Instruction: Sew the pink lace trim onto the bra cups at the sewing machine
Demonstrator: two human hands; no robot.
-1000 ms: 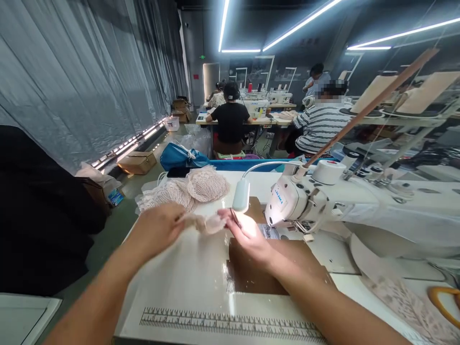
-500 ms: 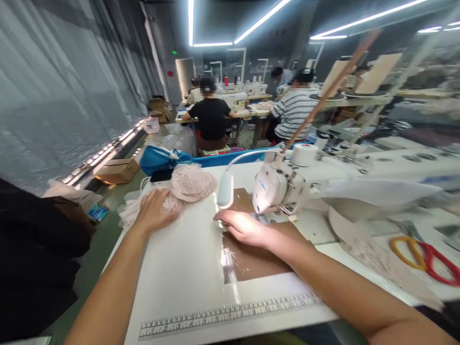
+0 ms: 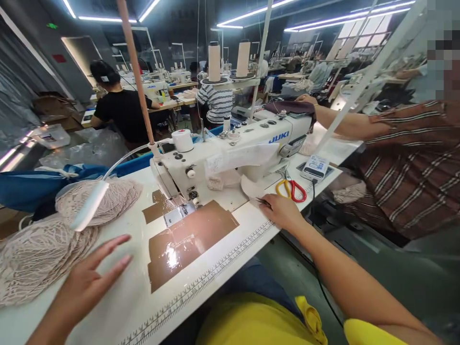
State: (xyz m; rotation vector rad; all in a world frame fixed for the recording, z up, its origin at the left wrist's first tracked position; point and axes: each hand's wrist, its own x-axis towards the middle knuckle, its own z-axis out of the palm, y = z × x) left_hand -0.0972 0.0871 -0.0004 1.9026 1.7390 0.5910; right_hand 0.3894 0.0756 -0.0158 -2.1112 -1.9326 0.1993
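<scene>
My left hand (image 3: 93, 278) hovers over the white table, fingers apart and holding nothing. Beside it lie two bundles of beige lacy pieces (image 3: 39, 258). My right hand (image 3: 283, 211) is at the table's front edge, right of the needle area, its fingers drawn together against a pale beige fabric piece (image 3: 251, 188). A small dark shape shows at those fingertips, too small to name. Scissors (image 3: 292, 189) with one yellow and one red handle lie just beyond this hand. A white sewing machine (image 3: 230, 158) stands behind a shiny brown sheet (image 3: 201, 235).
A lamp (image 3: 89, 206) on a bendy neck hangs over the bundles. A printed ruler (image 3: 215, 278) runs along the front edge. At right, a person in a striped brown top (image 3: 406, 167) reaches to dark cloth (image 3: 291, 108) on the machine. A small control box (image 3: 316, 165) sits nearby.
The view has swung right. My right hand has left the brown sheet by the needle for the pale fabric near the scissors. My left hand has come off the lacy bundle.
</scene>
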